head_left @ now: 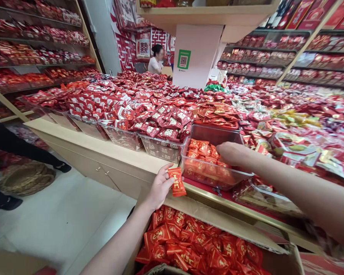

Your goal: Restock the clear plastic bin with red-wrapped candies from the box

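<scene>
Left hand (pixel 159 187) low at centre, grip clamped on a small red packet (pixel 177 182), thumb and fingers pinching its left edge. Packet upright, slightly tilted, gold print on its face, held just outside the clear plastic bin (pixel 189 152), at about 8 o'clock from it.

Right hand (pixel 232 152) reaching over the same bin from 4 o'clock, palm down above the red packets inside (pixel 202 149); fingers curled together, cannot tell whether anything held beneath. Forearm running off toward the lower right.

Bin sitting at the front edge of the pale tabletop (pixel 103 151), partly filled. At 9 o'clock from it, a row of other clear bins (pixel 160 149) heaped with dark red wrapped sweets. At 3 o'clock, mixed red and gold wrappers (pixel 289 130) piled loosely.

Directly below the hands, at 6 o'clock, an open cardboard box (pixel 232 225) full of matching red packets (pixel 200 244).

Far back at 12 o'clock, a seated person (pixel 155 61) beside a white post with a green code sign (pixel 184 59). Wall shelves (pixel 40 49) at 10 o'clock stacked with red goods. Woven basket (pixel 25 177) on the floor at 9 o'clock.
</scene>
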### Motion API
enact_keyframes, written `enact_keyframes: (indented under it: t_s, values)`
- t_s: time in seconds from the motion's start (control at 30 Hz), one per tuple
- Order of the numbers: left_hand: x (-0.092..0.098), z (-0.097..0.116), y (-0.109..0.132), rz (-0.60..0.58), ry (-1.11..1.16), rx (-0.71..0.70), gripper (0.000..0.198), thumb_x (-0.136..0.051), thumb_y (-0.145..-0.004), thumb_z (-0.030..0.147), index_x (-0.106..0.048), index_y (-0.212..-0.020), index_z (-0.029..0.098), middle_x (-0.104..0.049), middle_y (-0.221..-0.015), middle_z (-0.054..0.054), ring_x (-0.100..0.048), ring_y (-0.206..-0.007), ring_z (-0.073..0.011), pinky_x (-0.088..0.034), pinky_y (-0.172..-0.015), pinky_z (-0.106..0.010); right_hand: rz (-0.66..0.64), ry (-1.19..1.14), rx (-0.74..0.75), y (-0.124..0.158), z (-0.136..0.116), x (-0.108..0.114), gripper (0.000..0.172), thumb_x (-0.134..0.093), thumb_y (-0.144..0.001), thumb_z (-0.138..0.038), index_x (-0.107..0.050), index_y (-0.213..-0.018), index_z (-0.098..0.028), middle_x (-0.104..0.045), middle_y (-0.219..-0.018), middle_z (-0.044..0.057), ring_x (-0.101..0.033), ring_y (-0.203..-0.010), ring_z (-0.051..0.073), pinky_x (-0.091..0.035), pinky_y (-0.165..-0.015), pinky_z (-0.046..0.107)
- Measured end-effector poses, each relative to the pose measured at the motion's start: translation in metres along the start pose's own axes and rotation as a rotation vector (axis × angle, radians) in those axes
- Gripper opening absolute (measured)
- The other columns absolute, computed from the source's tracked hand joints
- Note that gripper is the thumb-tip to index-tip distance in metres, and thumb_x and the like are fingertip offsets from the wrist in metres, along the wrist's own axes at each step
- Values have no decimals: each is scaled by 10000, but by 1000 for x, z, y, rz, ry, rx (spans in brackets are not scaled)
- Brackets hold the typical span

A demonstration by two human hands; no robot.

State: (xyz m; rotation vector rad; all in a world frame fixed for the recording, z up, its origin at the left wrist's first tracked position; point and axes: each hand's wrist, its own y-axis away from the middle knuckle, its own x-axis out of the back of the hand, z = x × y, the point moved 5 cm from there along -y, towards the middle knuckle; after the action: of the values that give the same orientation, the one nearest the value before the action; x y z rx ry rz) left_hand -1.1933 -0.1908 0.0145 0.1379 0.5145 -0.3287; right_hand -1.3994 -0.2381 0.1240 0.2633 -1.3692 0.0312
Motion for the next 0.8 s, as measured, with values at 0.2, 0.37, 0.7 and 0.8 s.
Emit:
enact_keyframes:
  t_s: [0.2, 0.37, 0.7, 0.8]
  values:
    - [-1, -1, 3, -111, -19, 23, 482, -645, -733, 183, -425, -1162, 191, -685, -885, -48, -637, -798, -157, -461, -743, -284, 221, -524, 205, 66, -82, 13, 162, -439, -822, -247, -594, -810, -204, -649, -785, 56, -610, -732, 174, -455, -667, 263]
    - [0, -1, 1, -125, -40, 51, 432, -673, -714, 178, -496, -1108, 194, -697, -886, -46, -640, -790, -150, -467, -706, -249, 317, -931, 38, 67, -117, -49, 243, -506, -783, -269, -453, -999, -173, -627, -851, 69, -594, -619, 161, -458, -580, 276]
    - [4, 2, 2, -35, 41, 13, 302, -661, -732, 313, -570, -996, 200, -677, -794, -11, -615, -677, -118, -460, -640, -229, 436, -953, 106, 61, -89, 2, 56, -480, -790, -215, -515, -752, -195, -602, -641, -3, -552, -584, 121, -415, -568, 213]
    - [3, 2, 3, -42, 5, 5, 245, -651, -743, 293, -581, -951, 183, -667, -800, -24, -614, -710, -131, -455, -661, -245, 624, -778, -14, 58, -41, 53, 94, -484, -794, -248, -554, -813, -187, -637, -747, 28, -567, -671, 132, -418, -628, 226]
